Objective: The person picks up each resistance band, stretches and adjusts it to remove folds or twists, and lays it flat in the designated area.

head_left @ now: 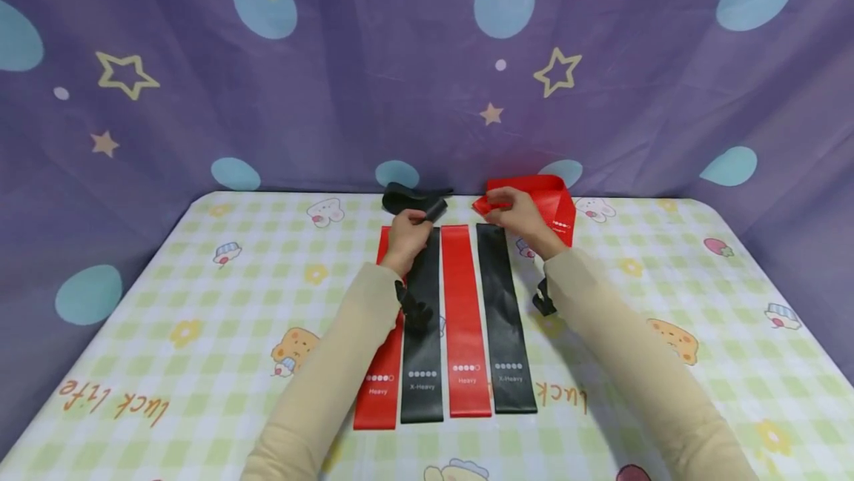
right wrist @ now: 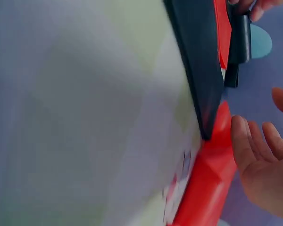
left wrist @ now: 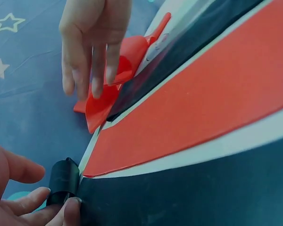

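Note:
My left hand (head_left: 408,238) holds part of a loose black resistance band (head_left: 399,198) at the table's back edge; its fingers are around the band's rolled end in the left wrist view. My right hand (head_left: 519,216) is beside a loosely folded red resistance band (head_left: 562,207), fingers fairly straight and thumb apart in the right wrist view. Flat bands lie side by side between the forearms: a red one (head_left: 376,410) at left, then a black one (head_left: 422,347), another red one (head_left: 465,318) and another black one (head_left: 510,333). They carry "Heavy" or "X-Heavy" print.
A checked tablecloth (head_left: 220,333) with cartoon prints covers the table. Behind the back edge hangs a purple curtain (head_left: 373,95) with stars and balloons. Dark straps (head_left: 543,297) sit at the wrists.

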The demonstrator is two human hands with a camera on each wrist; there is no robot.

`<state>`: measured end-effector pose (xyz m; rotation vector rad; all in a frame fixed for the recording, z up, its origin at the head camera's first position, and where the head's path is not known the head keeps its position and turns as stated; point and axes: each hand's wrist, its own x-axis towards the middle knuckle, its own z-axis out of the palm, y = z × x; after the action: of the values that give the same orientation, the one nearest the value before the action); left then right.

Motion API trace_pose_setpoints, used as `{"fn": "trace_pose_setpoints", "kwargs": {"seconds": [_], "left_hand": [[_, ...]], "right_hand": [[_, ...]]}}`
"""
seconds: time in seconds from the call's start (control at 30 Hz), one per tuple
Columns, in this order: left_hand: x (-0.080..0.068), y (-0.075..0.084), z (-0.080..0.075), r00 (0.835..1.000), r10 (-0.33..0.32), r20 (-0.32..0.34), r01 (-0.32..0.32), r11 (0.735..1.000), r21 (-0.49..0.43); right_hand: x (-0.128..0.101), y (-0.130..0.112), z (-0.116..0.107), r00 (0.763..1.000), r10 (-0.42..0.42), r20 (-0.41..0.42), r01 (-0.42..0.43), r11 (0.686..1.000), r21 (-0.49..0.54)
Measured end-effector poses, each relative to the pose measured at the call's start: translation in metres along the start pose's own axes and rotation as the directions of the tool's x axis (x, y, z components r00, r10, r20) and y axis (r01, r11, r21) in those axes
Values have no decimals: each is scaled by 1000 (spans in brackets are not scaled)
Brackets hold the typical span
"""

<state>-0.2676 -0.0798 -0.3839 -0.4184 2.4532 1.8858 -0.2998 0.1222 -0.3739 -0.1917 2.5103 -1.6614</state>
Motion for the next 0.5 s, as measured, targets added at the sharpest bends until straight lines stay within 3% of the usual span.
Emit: {"fn": "trace_pose_setpoints", "kwargs": {"seconds": [0.23, 0.5], "left_hand": [[6, -2, -1, 999, -19, 32, 22, 996, -90], [9, 0, -1, 999, -41, 36, 46, 988, -148]], "right_hand": [[11, -7, 23, 994, 38, 106, -43, 998, 39], [24, -16, 34, 971, 116, 209, -115, 993, -19]]}}
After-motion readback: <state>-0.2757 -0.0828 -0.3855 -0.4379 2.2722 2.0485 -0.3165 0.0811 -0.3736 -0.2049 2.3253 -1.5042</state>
